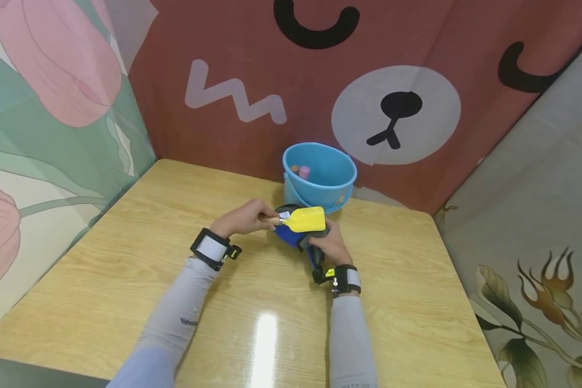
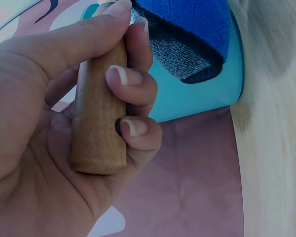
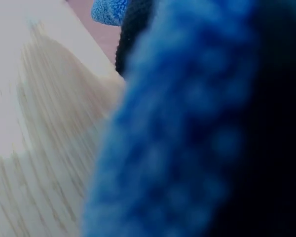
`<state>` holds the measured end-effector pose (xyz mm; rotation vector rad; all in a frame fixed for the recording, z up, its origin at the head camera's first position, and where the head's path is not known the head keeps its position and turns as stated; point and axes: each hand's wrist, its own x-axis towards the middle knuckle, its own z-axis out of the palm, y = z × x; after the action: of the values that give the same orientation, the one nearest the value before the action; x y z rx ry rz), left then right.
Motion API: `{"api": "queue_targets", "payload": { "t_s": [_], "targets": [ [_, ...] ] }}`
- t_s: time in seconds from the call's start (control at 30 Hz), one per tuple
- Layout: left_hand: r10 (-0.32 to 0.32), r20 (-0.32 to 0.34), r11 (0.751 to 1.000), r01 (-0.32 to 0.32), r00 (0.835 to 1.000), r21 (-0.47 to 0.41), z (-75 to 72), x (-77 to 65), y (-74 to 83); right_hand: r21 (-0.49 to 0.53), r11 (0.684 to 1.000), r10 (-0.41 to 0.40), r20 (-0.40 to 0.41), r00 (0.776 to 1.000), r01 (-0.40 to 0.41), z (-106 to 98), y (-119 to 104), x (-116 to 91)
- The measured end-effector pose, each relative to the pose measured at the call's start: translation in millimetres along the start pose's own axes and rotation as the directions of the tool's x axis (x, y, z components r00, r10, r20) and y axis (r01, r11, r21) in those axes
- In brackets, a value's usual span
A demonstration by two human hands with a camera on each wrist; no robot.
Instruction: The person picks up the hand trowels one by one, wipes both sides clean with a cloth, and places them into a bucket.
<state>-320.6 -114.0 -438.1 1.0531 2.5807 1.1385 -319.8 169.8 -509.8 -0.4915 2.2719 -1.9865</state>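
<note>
My left hand (image 1: 244, 216) grips the wooden handle (image 2: 98, 118) of a small toy shovel with a yellow blade (image 1: 307, 220). The fingers wrap round the handle and the thumb lies along it. The blade points right, above a blue and black terry cloth (image 1: 287, 235). My right hand (image 1: 335, 245) holds this cloth at its right side, thumb on top; its other fingers are largely hidden. Blurred blue pile of the cloth (image 3: 163, 138) fills much of the right wrist view and hides the hand there.
Just behind the hands stands a light blue bucket (image 1: 296, 189) with a handle, holding a pink piece (image 1: 304, 172) and an orange-brown piece (image 1: 295, 169). The wooden table (image 1: 140, 242) meets a bear-print curtain (image 1: 223, 48) at the back and floral curtains at both sides.
</note>
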Motion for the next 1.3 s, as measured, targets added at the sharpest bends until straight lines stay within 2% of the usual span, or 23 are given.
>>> {"api": "queue_targets", "payload": {
  "t_s": [0.27,0.57,0.67,0.8,1.1,1.3],
  "targets": [
    [0.039,-0.014,0.998,-0.038,0.999,0.042,-3.2,-2.9,-5.9,0.047,0.999,-0.002,-0.020,1.000,0.003,-10,0,-1],
    [-0.008,-0.016,0.999,0.009,1.000,0.039,-11.3,-8.7,-10.0,0.048,0.998,-0.043,-0.048,0.998,0.046,-18,-2,-3],
    [-0.029,-0.017,0.999,0.030,0.999,0.040,-12.6,-9.5,-11.2,0.066,0.997,-0.032,-0.049,0.998,0.035,-18,-3,-4],
    [-0.043,-0.017,0.999,0.043,0.999,0.029,-14.3,-11.2,-14.6,0.088,0.996,-0.010,-0.043,0.999,0.013,-19,-4,-5],
    [-0.023,0.014,1.000,0.023,1.000,-0.019,-19.8,-16.2,-23.4,0.090,0.995,-0.027,-0.038,0.999,0.030,-20,-3,-6],
    [-0.002,0.022,0.998,0.003,1.000,-0.058,-20.6,-17.5,-21.4,0.085,0.996,-0.011,0.008,1.000,0.011,-14,-4,-5]
  ]
}}
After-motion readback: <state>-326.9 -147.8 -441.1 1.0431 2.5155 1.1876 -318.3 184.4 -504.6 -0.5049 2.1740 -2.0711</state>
